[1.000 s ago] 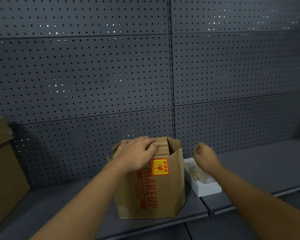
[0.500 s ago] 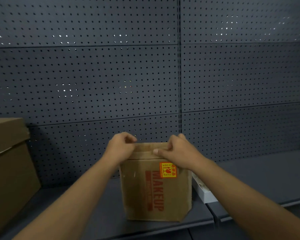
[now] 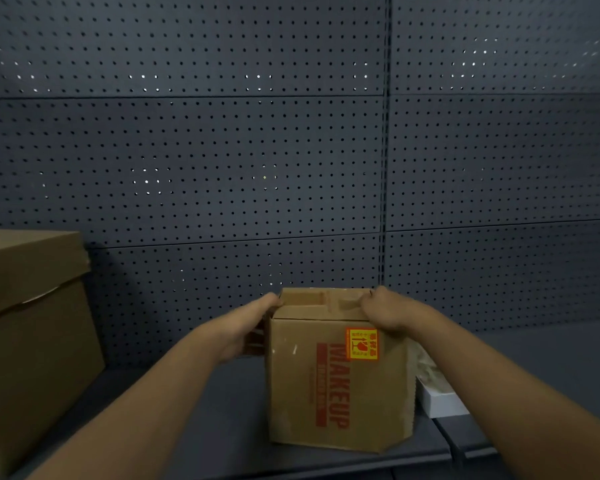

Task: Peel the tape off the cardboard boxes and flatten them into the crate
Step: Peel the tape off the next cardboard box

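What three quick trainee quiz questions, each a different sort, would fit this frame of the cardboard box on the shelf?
1. True or false: both hands are on the MAKEUP box.
2. What lies right of that box? A) a white tray B) a red bucket C) a stack of plates
3. Fill in: the yellow sticker sits near the box's upper ____ corner.

Key:
1. True: the left hand is at its left side, the right hand at its top right edge.
2. A
3. right

Brown box [image 3: 336,382] stands upright on the shelf [image 3: 222,427], top flaps folded shut (red "MAKEUP" lettering, yellow sticker).
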